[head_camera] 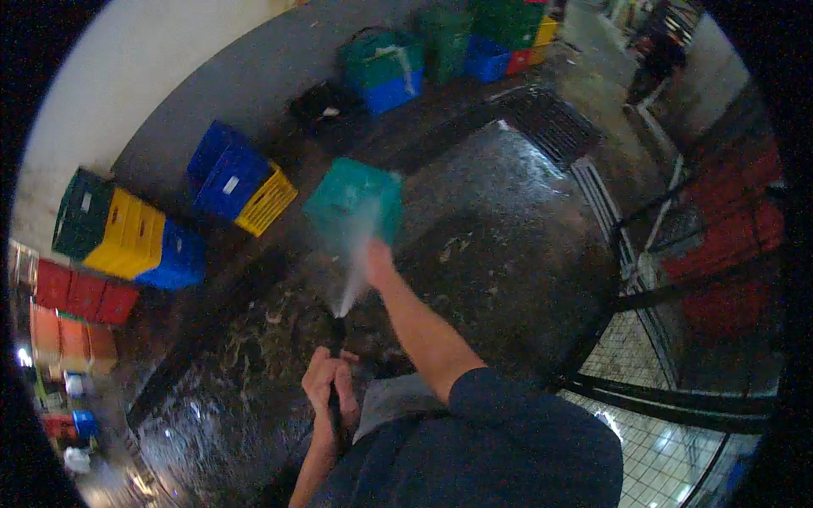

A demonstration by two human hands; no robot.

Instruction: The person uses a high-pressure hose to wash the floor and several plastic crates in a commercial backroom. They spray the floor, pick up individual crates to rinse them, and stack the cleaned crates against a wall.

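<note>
A black spray nozzle is gripped in my left hand, low in the middle of the view. White spray leaves its tip and strikes a teal-green plastic crate ahead of me. With my right arm stretched forward, my right hand is at the crate's near side, partly veiled by the spray. The fingers there are blurred, so their hold on the crate cannot be made out. Under the crate lies a dark, wet floor with scattered debris.
Blue and yellow crates stand left of the teal one, beside a stack of green, yellow and blue crates. A green and blue bin stands by the wall. A metal floor grate lies at upper right; red crates stand right.
</note>
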